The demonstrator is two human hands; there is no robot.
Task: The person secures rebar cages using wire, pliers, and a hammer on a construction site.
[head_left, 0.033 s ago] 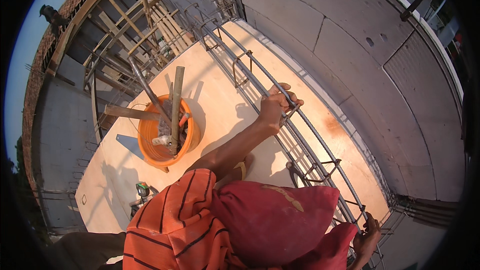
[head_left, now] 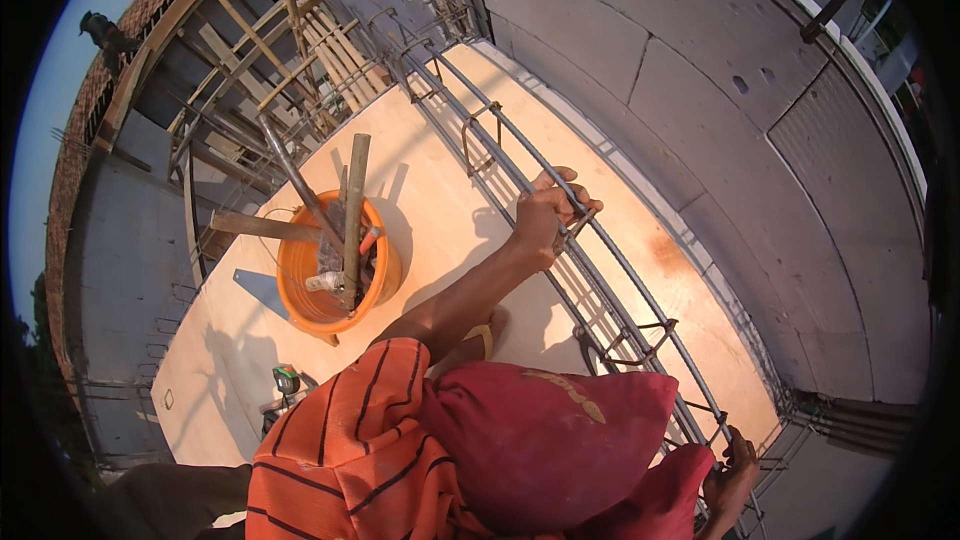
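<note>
A long rebar cage (head_left: 602,285) of parallel steel bars tied with bent stirrups runs from the far middle down to the lower right. My left hand (head_left: 545,220) is closed on its upper bars about midway, close to a stirrup, with the fingers over the far bar. Near the lower right end, my right hand (head_left: 732,475) has its fingers curled round a bar of the same cage; part of that hand is hidden by my red trouser leg. My left forearm reaches across from an orange striped sleeve.
An orange bucket (head_left: 392,275) of tools and wood pieces stands on the pale board (head_left: 440,230), a saw blade (head_left: 262,290) beside it. A green-and-black tool (head_left: 286,380) lies nearer me. A grey block wall (head_left: 690,90) borders the right; timber scaffolding (head_left: 320,50) stands far left.
My left hand and the rebar cage have shifted very slightly to the left. My right hand has shifted slightly too, and both grips stay the same.
</note>
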